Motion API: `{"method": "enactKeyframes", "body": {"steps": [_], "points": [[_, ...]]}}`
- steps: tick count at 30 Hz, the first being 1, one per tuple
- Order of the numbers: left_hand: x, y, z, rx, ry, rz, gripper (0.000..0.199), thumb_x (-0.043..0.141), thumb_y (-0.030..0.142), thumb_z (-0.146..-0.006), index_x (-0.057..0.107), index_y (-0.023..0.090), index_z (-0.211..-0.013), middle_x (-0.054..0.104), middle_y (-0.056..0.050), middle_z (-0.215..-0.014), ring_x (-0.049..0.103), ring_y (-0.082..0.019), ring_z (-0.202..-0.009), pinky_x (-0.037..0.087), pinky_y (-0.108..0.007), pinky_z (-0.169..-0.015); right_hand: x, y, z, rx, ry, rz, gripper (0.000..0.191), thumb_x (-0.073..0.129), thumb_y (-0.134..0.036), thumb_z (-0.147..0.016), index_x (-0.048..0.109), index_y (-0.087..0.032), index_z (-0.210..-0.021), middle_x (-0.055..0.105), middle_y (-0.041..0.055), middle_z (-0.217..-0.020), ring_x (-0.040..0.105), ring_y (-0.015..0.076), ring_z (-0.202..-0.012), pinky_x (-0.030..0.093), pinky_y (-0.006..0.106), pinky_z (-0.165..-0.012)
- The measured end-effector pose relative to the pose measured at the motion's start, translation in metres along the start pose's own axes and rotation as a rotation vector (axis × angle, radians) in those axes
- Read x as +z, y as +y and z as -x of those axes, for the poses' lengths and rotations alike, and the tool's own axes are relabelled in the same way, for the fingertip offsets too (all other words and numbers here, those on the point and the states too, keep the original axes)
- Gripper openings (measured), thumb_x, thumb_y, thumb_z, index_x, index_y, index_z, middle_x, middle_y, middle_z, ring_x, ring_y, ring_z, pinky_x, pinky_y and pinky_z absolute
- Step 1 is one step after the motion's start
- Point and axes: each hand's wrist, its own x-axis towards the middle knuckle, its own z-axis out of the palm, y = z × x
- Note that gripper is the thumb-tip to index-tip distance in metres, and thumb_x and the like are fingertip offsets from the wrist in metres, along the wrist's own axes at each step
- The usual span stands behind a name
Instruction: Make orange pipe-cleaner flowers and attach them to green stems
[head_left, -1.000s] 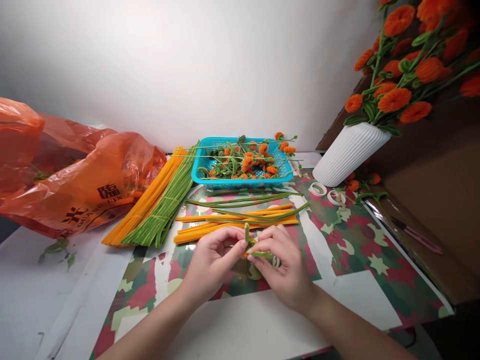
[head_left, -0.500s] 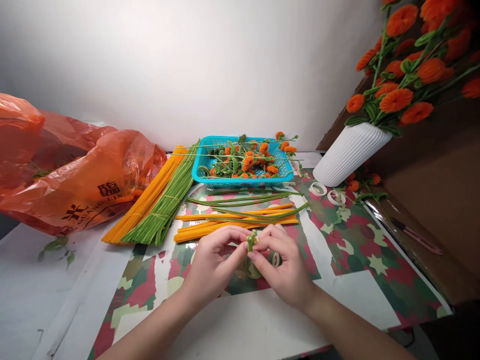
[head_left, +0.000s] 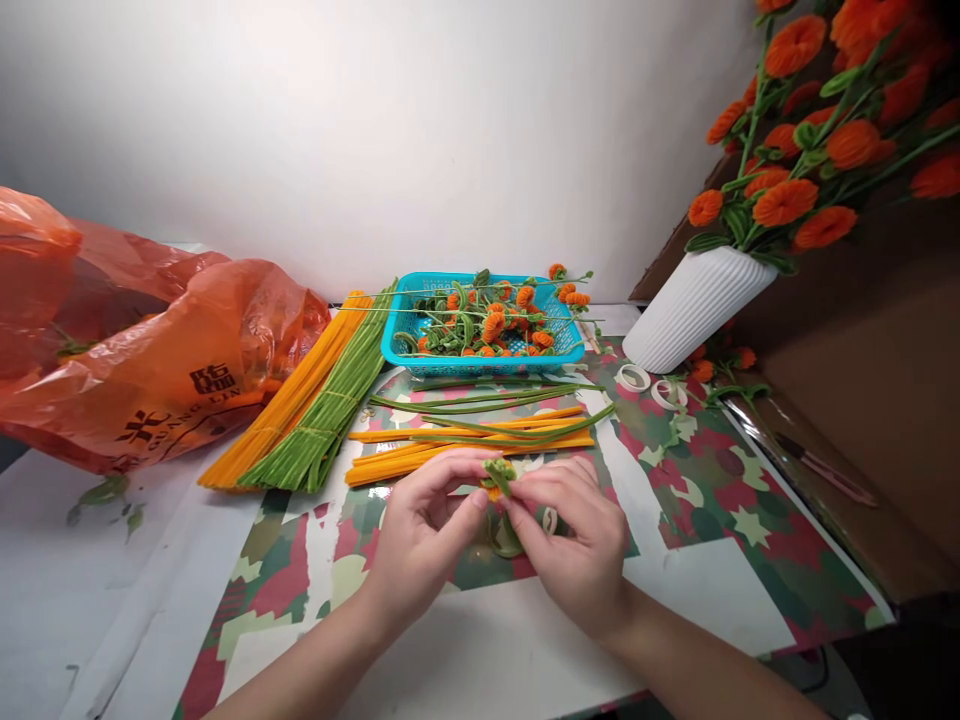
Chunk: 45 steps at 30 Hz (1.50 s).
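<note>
Between my two hands is a small pipe-cleaner flower (head_left: 496,487), orange-yellow with green at its top. My left hand (head_left: 429,525) pinches it from the left with thumb and fingers. From the right, my right hand (head_left: 571,535) pinches its green part; the exact grip is partly hidden behind the fingers. Just beyond my hands lie loose yellow pipe cleaners (head_left: 397,466) and several loose green pipe cleaners (head_left: 450,405). On the table below my hands, a roll of tape (head_left: 550,520) shows in part.
A blue basket (head_left: 480,366) holds orange flowers and green stems. Bundled yellow (head_left: 289,400) and green pipe cleaners (head_left: 322,410) lie beside an orange plastic bag (head_left: 165,370). A tilted white vase (head_left: 694,310) with orange flowers stands right, near white tape rolls (head_left: 634,378) and a cutter (head_left: 832,472).
The flower has turned between my fingers, so more of its orange-yellow part shows. My right hand's fingers have closed in over the green part. The view has shifted slightly.
</note>
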Motion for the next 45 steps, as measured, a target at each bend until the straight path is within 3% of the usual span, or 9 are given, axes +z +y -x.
{"method": "enactKeyframes", "body": {"steps": [8, 20, 23, 28, 32, 35, 39, 42, 45], "points": [[0.001, -0.004, 0.0, 0.036, 0.065, -0.13, 0.012, 0.067, 0.028, -0.084, 0.073, 0.021, -0.077, 0.07, -0.007, -0.096, 0.066, -0.02, -0.092, 0.057, -0.026, -0.07, 0.001, -0.004, -0.003, -0.076, -0.012, 0.066, 0.019, 0.06, -0.008, -0.079, 0.066, -0.025, -0.072, 0.071, -0.0017, -0.067, 0.063, 0.0159, -0.062, 0.038, 0.035, -0.065], [0.005, -0.009, 0.003, 0.069, 0.192, -0.174, 0.017, 0.066, 0.028, -0.084, 0.064, 0.02, -0.069, 0.067, -0.005, -0.093, 0.066, -0.02, -0.086, 0.055, -0.026, -0.063, 0.004, -0.001, 0.0, 0.114, -0.064, -0.04, 0.011, 0.062, -0.014, -0.081, 0.066, -0.022, -0.075, 0.069, 0.0019, -0.069, 0.057, 0.0181, -0.067, 0.041, 0.034, -0.065], [0.006, -0.011, 0.005, 0.148, 0.212, -0.266, 0.016, 0.064, 0.024, -0.085, 0.061, 0.021, -0.07, 0.067, -0.004, -0.092, 0.065, -0.019, -0.087, 0.054, -0.026, -0.064, 0.005, -0.006, 0.001, 0.313, -0.109, -0.195, 0.012, 0.062, -0.019, -0.083, 0.065, -0.021, -0.072, 0.066, 0.0027, -0.069, 0.055, 0.017, -0.067, 0.041, 0.031, -0.06], [0.005, -0.011, 0.005, 0.433, 0.231, -0.46, 0.015, 0.065, 0.008, -0.082, 0.061, 0.022, -0.077, 0.068, -0.003, -0.091, 0.066, -0.018, -0.085, 0.053, -0.028, -0.07, 0.009, -0.008, -0.002, 0.854, -0.167, -0.715, 0.021, 0.07, -0.032, -0.074, 0.059, -0.018, -0.065, 0.052, -0.002, -0.061, 0.041, 0.0093, -0.052, 0.032, 0.023, -0.046], [0.002, -0.009, 0.006, 0.629, 0.191, -0.514, 0.025, 0.064, -0.001, -0.077, 0.063, 0.023, -0.083, 0.071, -0.002, -0.095, 0.068, -0.017, -0.084, 0.056, -0.028, -0.071, 0.007, -0.001, -0.008, 1.366, -0.415, -1.224, 0.025, 0.075, -0.031, -0.065, 0.055, -0.018, -0.069, 0.037, -0.0105, -0.047, 0.019, 0.0026, -0.038, 0.012, 0.018, -0.037], [0.0, -0.008, 0.007, 0.671, 0.145, -0.518, 0.027, 0.065, -0.001, -0.076, 0.065, 0.024, -0.085, 0.072, -0.002, -0.098, 0.069, -0.018, -0.086, 0.057, -0.029, -0.072, 0.003, 0.003, -0.013, 1.514, -0.585, -1.411, 0.022, 0.073, -0.024, -0.065, 0.054, -0.018, -0.075, 0.038, -0.0119, -0.048, 0.016, 0.0015, -0.036, 0.01, 0.017, -0.036], [0.003, -0.009, 0.002, 0.44, 0.235, -0.389, 0.015, 0.067, 0.009, -0.08, 0.064, 0.022, -0.075, 0.071, -0.001, -0.092, 0.067, -0.017, -0.086, 0.054, -0.026, -0.071, 0.002, 0.001, -0.012, 1.305, -0.491, -1.223, 0.022, 0.071, -0.033, -0.074, 0.055, -0.018, -0.073, 0.041, -0.0098, -0.052, 0.023, 0.0017, -0.037, 0.016, 0.016, -0.036], [0.007, -0.011, -0.002, 0.118, 0.272, -0.194, 0.017, 0.066, 0.023, -0.084, 0.061, 0.02, -0.068, 0.068, -0.003, -0.093, 0.065, -0.018, -0.089, 0.053, -0.026, -0.072, 0.005, 0.0, -0.006, 0.842, -0.239, -0.711, 0.014, 0.072, -0.028, -0.075, 0.062, -0.018, -0.076, 0.054, -0.0037, -0.066, 0.039, 0.0042, -0.044, 0.031, 0.019, -0.041], [0.008, -0.013, -0.001, -0.038, 0.27, -0.083, 0.022, 0.068, 0.032, -0.082, 0.062, 0.018, -0.066, 0.066, -0.005, -0.095, 0.064, -0.019, -0.091, 0.053, -0.027, -0.076, 0.007, 0.003, -0.001, 0.296, -0.109, -0.319, 0.007, 0.068, -0.013, -0.078, 0.068, -0.019, -0.083, 0.062, 0.0014, -0.077, 0.055, 0.0099, -0.06, 0.043, 0.021, -0.05]]}}
